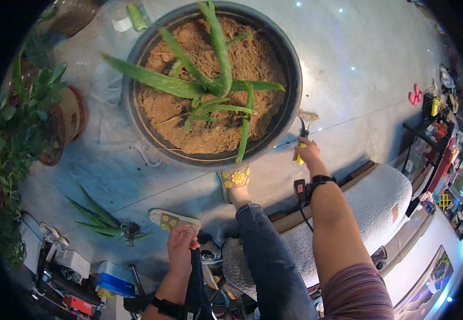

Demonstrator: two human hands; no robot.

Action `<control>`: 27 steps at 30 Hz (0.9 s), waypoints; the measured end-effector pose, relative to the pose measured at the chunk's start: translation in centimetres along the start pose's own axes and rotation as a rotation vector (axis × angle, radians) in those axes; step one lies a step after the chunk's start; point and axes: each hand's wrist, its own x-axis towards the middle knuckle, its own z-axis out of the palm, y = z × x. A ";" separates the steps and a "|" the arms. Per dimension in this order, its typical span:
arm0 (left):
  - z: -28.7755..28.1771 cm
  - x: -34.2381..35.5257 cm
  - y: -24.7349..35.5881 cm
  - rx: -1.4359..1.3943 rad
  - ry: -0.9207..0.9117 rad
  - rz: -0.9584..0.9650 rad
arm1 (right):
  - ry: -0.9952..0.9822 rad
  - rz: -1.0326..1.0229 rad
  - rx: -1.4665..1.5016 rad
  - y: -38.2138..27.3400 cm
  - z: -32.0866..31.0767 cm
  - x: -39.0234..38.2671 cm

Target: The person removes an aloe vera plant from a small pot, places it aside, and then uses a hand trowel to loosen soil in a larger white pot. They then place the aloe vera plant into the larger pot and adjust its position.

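My right hand (309, 151) is closed around the yellow handle of a small garden hand tool (300, 156). The tool's dark head points away from me, beside the pot's right rim, close to a little spilled soil (309, 115) on the floor. My left hand (182, 242) hangs above my left slipper (162, 217), fingers curled together, with nothing visible in them. In front of me stands a big dark round pot (295, 80) filled with brown soil (188, 138). A large aloe plant (218, 85) and a smaller aloe (210, 110) rise from it.
An uprooted aloe (101, 218) with bare roots lies on the floor at left. Leafy plants (34, 101) and a tan pot (74, 114) line the left side. A fleece-covered seat (370, 200) is at right, near a shelf of small items (444, 144). A thin cord (359, 114) crosses the floor.
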 end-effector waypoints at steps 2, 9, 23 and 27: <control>0.3 0.5 -0.6 -0.015 -0.012 -0.046 | -0.073 0.005 0.052 0.3 0.0 1.3; 0.9 1.1 -2.2 0.045 0.001 -0.193 | -0.172 0.049 0.224 -0.9 -0.8 0.7; -22.3 7.0 -7.6 0.304 0.645 -0.135 | 0.327 -0.030 0.076 -1.1 -1.2 -9.2; -31.6 7.8 -11.2 0.544 0.898 -0.219 | 0.192 -0.045 -0.031 2.0 -1.3 -10.5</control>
